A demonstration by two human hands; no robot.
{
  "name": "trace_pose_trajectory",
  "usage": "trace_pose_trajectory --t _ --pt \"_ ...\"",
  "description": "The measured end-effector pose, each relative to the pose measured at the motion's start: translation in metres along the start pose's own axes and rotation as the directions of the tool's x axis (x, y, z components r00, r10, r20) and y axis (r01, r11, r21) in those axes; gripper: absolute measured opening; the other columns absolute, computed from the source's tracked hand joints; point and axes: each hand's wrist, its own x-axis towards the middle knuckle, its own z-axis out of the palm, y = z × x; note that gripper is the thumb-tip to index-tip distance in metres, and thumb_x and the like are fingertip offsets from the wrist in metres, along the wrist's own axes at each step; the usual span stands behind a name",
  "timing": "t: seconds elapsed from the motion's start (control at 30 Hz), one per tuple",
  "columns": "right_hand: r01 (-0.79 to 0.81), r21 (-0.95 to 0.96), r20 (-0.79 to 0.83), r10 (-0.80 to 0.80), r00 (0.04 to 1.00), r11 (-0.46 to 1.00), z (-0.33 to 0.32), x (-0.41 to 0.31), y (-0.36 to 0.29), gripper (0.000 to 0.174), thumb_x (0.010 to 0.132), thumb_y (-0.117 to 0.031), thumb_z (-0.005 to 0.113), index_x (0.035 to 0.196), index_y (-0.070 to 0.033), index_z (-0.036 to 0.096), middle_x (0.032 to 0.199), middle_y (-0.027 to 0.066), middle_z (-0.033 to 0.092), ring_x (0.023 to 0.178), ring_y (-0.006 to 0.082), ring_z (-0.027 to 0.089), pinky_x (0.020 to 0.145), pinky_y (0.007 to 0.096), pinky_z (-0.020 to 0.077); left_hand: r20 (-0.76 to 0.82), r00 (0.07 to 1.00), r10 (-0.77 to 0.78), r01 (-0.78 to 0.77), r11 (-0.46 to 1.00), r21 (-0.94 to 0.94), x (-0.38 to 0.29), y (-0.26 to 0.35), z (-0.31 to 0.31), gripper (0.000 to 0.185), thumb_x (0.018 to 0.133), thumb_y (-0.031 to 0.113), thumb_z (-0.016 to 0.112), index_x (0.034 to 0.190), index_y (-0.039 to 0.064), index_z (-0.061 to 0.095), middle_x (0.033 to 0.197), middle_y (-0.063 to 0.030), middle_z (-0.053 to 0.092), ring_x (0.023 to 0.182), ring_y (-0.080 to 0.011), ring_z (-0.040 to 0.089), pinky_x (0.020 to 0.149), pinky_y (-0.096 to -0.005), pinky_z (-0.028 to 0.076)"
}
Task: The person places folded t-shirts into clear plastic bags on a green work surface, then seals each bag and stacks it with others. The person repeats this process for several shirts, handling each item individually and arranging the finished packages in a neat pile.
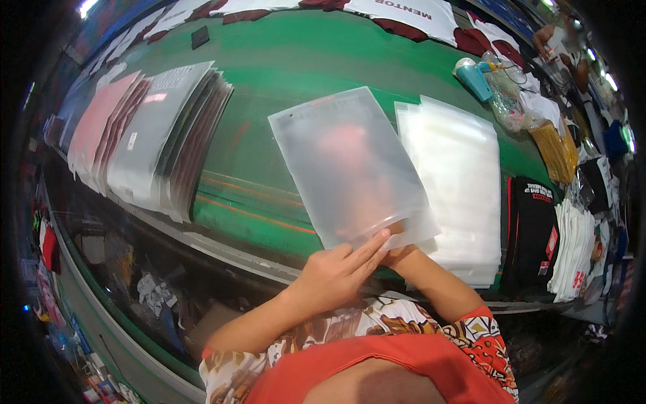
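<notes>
A frosted plastic bag (353, 166) lies tilted before me, above the green table (252, 126). My left hand (348, 267) holds its lower edge, with two fingers stretched across the plastic near the curved opening. My right hand (396, 250) reaches into or under the bag from the lower right; its fingers show only as a blurred shape through the plastic. Just right of the bag is a stack of empty-looking frosted bags (459, 192). On the left stand a stack of bagged dark garments (156, 131) and a stack of bagged reddish garments (101, 126).
Folded black garments (530, 227) and white ones (573, 252) lie at the right. Beyond are a blue hand-held tool (474, 78), a yellow packet (552, 151) and clear plastic. White and maroon shirts (409, 17) line the far edge, near a dark flat object (200, 37). A person (560, 48) is at the upper right.
</notes>
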Motion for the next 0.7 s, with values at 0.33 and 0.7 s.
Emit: trace_pose_trajectory --t 0.33,0.7 --pt "-0.180 -0.014 0.079 0.181 0.980 0.984 0.031 0.030 0.004 0.054 0.084 -0.043 0.064 0.134 -0.023 0.056 0.148 0.0121 0.042 0.134 0.0440 0.038 0.103 0.0694 0.0302 0.241 0.969 0.059 -0.052 0.998 -0.034 -0.003 -0.007 0.011 0.054 0.076 0.009 0.061 0.130 0.003 0.058 0.143 -0.0084 0.052 0.069 -0.0164 0.054 0.055 -0.0272 0.053" --pt "-0.138 -0.112 0.099 0.149 0.984 0.984 0.038 0.026 0.002 0.069 0.077 -0.050 0.068 0.139 -0.026 0.053 0.155 0.0114 0.034 0.136 0.0460 0.033 0.103 0.0664 0.0297 0.264 0.961 0.078 -0.040 0.989 -0.146 -0.010 -0.015 0.010 0.047 0.079 0.011 0.063 0.125 0.005 0.062 0.134 -0.0034 0.060 0.069 -0.0161 0.056 0.053 -0.0296 0.053"
